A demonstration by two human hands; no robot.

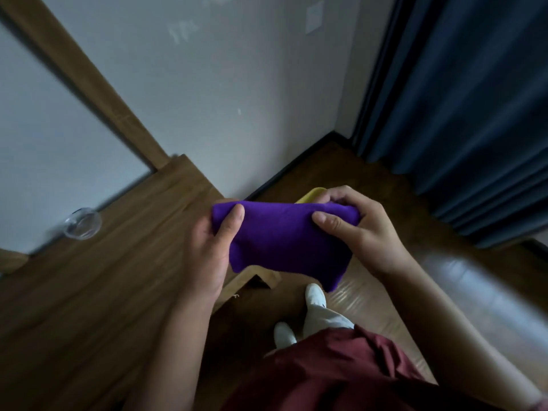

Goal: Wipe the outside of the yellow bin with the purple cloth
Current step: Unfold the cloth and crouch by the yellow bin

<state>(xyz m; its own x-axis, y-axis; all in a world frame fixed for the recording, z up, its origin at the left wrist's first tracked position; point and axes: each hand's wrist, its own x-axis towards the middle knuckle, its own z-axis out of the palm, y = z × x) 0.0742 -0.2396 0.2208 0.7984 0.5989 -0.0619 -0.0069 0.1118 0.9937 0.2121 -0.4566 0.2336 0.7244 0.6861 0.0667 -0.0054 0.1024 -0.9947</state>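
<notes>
Cloth held between two hands over the floor, table at the left.

The cloth sits at frame centre, with the left hand gripping its 9 o'clock edge and the right hand its 3 o'clock edge. A sliver of the bin shows behind the cloth at 12 o'clock, touching the right hand's fingers. The table fills the 8 o'clock side, a clear cup on it at 9 o'clock from the cloth. Two shoes stand on the floor at 6 o'clock. The wall rises at 12 o'clock, the curtain at 2 o'clock.
</notes>
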